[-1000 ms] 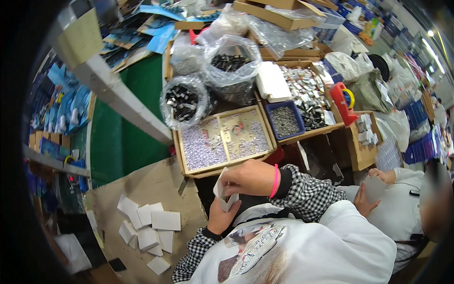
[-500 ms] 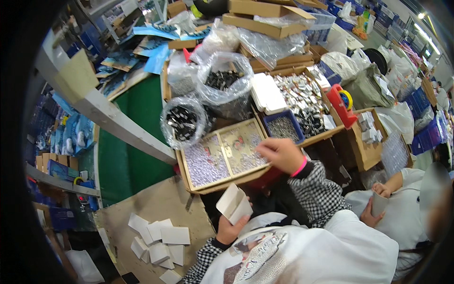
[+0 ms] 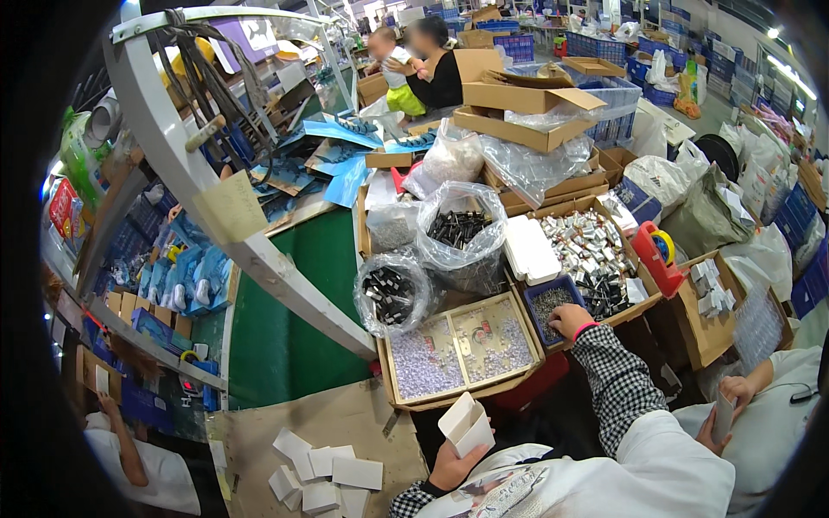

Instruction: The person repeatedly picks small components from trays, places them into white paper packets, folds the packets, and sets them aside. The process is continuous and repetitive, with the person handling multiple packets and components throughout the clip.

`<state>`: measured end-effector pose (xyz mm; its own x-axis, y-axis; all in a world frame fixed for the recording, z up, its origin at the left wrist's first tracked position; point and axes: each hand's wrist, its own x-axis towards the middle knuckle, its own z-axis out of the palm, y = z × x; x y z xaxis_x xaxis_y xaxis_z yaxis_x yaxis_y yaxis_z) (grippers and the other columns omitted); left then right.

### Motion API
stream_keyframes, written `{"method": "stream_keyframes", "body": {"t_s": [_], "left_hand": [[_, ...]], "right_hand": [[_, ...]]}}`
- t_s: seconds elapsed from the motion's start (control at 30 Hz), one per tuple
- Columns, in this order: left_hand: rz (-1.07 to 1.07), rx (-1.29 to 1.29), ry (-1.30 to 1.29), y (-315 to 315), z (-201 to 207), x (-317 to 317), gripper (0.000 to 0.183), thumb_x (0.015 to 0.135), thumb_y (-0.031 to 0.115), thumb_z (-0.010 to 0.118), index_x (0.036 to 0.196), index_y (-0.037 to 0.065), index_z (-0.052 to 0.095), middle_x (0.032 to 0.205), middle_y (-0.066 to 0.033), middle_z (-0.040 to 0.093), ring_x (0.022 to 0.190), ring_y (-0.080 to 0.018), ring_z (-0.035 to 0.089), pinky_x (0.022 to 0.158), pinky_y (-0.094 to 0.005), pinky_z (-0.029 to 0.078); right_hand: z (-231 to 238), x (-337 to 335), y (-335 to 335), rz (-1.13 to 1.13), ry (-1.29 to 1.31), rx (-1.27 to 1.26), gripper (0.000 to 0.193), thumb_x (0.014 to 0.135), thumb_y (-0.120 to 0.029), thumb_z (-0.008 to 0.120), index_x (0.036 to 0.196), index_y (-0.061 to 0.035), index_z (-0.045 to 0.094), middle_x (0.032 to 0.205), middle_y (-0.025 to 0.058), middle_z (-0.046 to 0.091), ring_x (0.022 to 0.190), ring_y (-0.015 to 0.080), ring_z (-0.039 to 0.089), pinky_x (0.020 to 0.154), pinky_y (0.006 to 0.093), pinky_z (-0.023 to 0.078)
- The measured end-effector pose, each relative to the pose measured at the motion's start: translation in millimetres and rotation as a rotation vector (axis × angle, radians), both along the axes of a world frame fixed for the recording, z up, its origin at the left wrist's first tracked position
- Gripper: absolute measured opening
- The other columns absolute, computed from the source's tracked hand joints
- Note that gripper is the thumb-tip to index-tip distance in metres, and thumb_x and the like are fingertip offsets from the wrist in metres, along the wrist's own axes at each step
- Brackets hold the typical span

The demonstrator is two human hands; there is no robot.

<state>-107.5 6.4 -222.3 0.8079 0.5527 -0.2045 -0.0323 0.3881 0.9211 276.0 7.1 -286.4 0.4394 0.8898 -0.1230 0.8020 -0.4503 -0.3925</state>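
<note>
Gripping an open white box (image 3: 471, 429), the left hand (image 3: 455, 466) was found in front of the person's body, its fingers closed about the lower part. The box stood tilted, flap raised. The right hand (image 3: 570, 321) was at the blue bin (image 3: 534, 321) of small metal pieces (image 3: 550, 300), fingers bent at the bin's near right side; whether they pinched any piece could not be told.

Left of the bin lay a wooden tray (image 3: 458, 352), divided in two, pale bits in both halves. Further white boxes (image 3: 356, 472) lay heaped on a brown board (image 3: 393, 442), left of the left hand. Behind the tray stood a clear bag (image 3: 423, 302) of black parts.
</note>
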Motion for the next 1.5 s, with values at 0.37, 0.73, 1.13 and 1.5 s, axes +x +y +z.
{"method": "stream_keyframes", "body": {"t_s": [0.37,0.73,1.13,1.5], "left_hand": [[0.046,0.024,-0.044,-1.2,-6.2,-4.3,0.053,0.084,0.002,0.057,0.132,-0.002,0.034,0.126,-0.0132,0.047,0.112,-0.0234,0.051,0.094,-0.0351,0.041],[0.059,0.052,-0.012,-4.1,7.9,-4.8,0.051,0.084,0.001,0.055,0.131,0.0,0.034,0.126,-0.0135,0.047,0.11,-0.0237,0.052,0.093,-0.0356,0.043],[0.218,0.145,0.022,4.4,-4.2,-3.3,0.048,0.081,0.012,0.064,0.123,-0.003,0.045,0.112,-0.0092,0.057,0.104,-0.0171,0.053,0.089,-0.0292,0.041],[0.147,0.389,0.06,3.7,8.7,0.9,0.055,0.078,0.012,0.068,0.126,0.002,0.042,0.115,-0.0087,0.054,0.105,-0.0157,0.051,0.09,-0.0288,0.04]], "right_hand": [[-0.5,4.8,-3.4,-0.028,-0.074,-0.002,0.017,0.075,-0.02,0.063,0.088,-0.0104,0.068,0.085,0.0139,0.065,0.083,0.0303,0.062,0.078,0.0393,0.049],[-16.2,10.0,5.8,0.02,-0.128,-0.15,0.018,0.077,-0.026,0.062,0.085,-0.0113,0.07,0.086,0.0155,0.065,0.087,0.0308,0.061,0.08,0.0412,0.048],[98.6,-77.4,-5.7,0.032,0.641,0.502,0.017,0.085,-0.012,0.059,0.091,0.0033,0.06,0.074,0.0086,0.063,0.062,0.0116,0.062,0.057,0.0239,0.048],[167.9,-199.9,-11.9,0.73,0.309,0.376,0.014,0.079,-0.019,0.064,0.087,-0.0088,0.059,0.071,0.0092,0.061,0.065,0.0267,0.061,0.059,0.0348,0.049]]}}
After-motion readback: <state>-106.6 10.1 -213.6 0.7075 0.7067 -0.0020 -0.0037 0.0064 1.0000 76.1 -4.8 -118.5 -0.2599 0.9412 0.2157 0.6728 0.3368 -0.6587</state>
